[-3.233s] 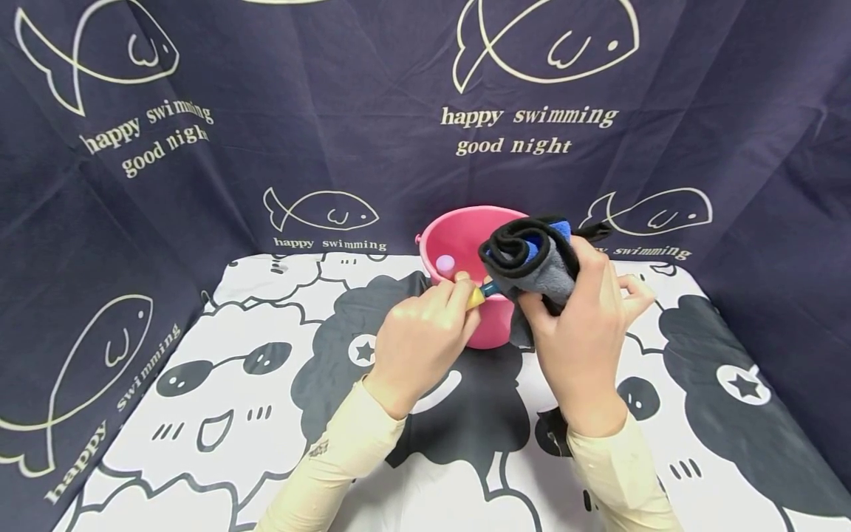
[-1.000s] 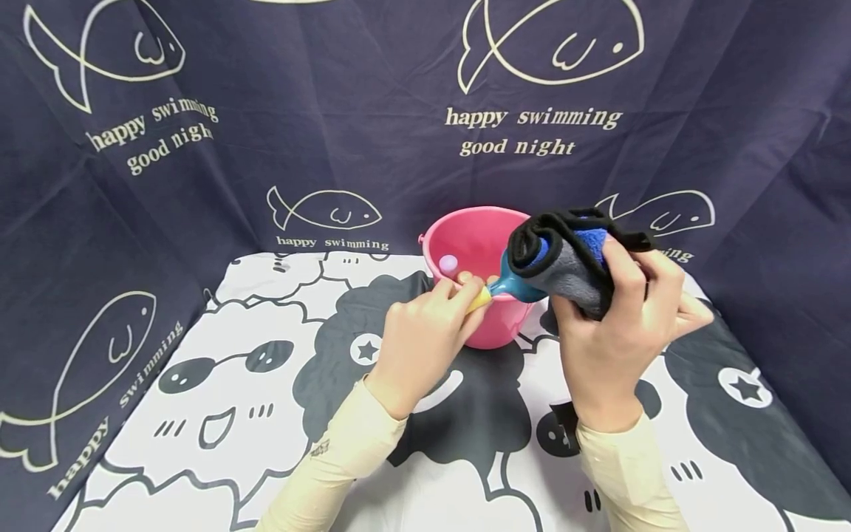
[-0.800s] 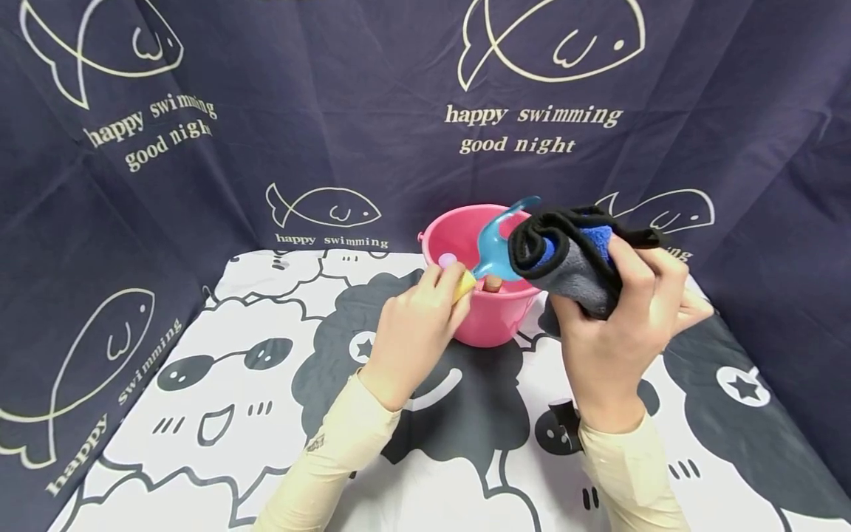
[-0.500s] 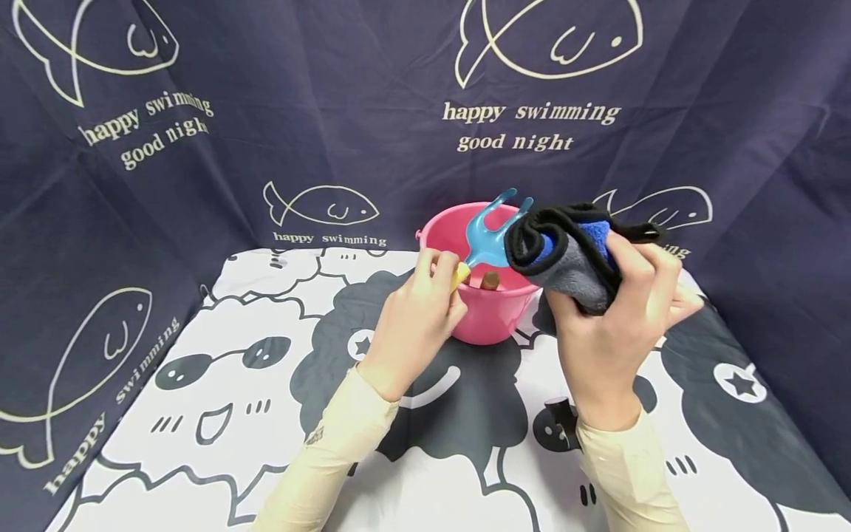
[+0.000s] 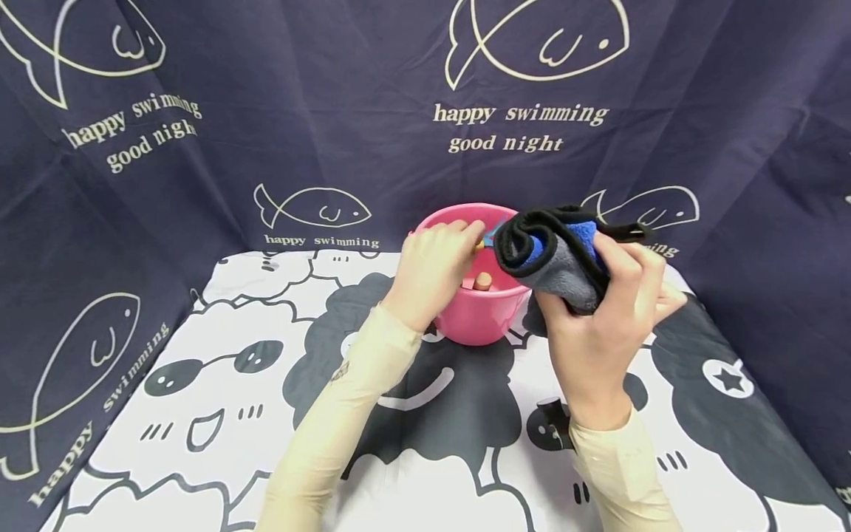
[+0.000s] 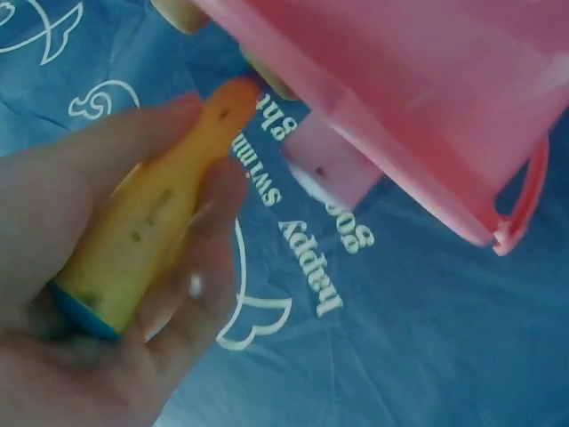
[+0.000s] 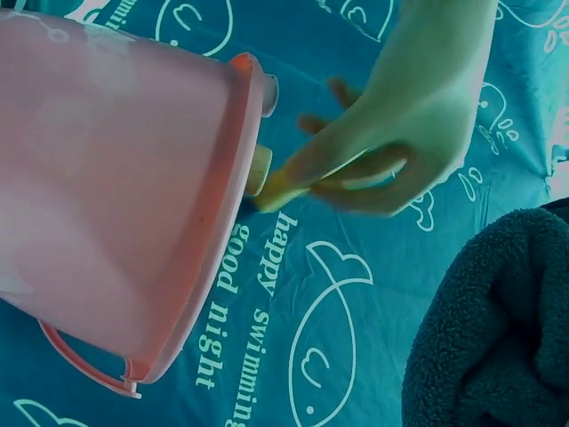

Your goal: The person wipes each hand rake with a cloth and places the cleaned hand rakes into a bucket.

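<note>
My left hand point(image 5: 435, 270) grips the yellow handle point(image 6: 142, 231) of a toy sand fork, over the near left side of a pink bucket point(image 5: 479, 318). Only a small bit of the fork's blue head point(image 5: 490, 238) shows; the rolled towel hides much of the rest. My right hand point(image 5: 608, 310) holds this grey and blue towel point(image 5: 568, 267) with black edging, up over the bucket's right side. In the right wrist view the fork handle point(image 7: 280, 189) points toward the bucket's mouth, with the towel point(image 7: 489, 329) apart at lower right.
A round wooden end point(image 5: 483, 281) and a small pink piece point(image 5: 468, 283) show inside the bucket's near rim. A lilac end point(image 6: 333, 160) juts past the rim in the left wrist view. The patterned sheet point(image 5: 219, 399) meets a dark fish-print curtain point(image 5: 319, 148) behind.
Earlier the towel moved right and the fork's blue head came into view. Since then my left hand has swung the fork up and moved forward over the bucket; the fork's prongs are now hidden.
</note>
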`<state>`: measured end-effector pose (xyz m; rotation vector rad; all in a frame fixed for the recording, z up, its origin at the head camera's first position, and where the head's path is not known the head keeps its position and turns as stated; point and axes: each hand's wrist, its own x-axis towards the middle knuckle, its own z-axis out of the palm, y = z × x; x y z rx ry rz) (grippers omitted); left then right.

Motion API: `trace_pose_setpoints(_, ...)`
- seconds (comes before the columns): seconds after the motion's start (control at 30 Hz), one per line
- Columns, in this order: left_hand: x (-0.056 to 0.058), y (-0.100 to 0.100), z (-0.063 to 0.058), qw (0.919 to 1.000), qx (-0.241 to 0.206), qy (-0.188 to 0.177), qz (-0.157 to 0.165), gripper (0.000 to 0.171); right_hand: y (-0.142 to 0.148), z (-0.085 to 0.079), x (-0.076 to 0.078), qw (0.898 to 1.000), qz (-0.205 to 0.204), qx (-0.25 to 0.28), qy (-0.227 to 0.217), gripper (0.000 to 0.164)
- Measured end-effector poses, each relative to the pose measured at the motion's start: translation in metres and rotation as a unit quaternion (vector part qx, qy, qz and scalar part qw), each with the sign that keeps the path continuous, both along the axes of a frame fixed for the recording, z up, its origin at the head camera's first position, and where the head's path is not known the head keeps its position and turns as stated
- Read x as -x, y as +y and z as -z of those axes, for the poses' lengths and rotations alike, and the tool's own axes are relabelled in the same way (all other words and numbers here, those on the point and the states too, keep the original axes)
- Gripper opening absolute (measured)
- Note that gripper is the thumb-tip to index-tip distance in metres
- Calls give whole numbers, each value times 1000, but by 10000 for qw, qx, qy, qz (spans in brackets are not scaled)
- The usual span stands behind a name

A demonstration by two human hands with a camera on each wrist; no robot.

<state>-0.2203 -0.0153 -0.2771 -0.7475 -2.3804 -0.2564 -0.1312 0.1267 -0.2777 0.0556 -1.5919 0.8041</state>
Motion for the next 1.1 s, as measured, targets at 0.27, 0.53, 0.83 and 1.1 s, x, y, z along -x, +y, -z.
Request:
trace_pose_setpoints(0.27, 32, 21, 1, 9923, 708, -1013, -62, 13, -2, -4, -2, 10000, -52, 65, -11, 43)
trace_pose_setpoints(0.53, 38, 25, 4, 9676, 1456, -2037, -313, 10, -2, -4, -3, 9999, -86, 53, -45, 42)
trace_pose_setpoints(0.83, 37, 30, 4, 9548, 1640, -2460, -316, 31, -1, -5, -5, 9996, -208, -17, -180, 42)
trace_pose_setpoints(1.1, 32, 34, 3, 9599, 1428, -2389, -325, 55, 26, -1, 6, 9973, 29, -125, -726, 45)
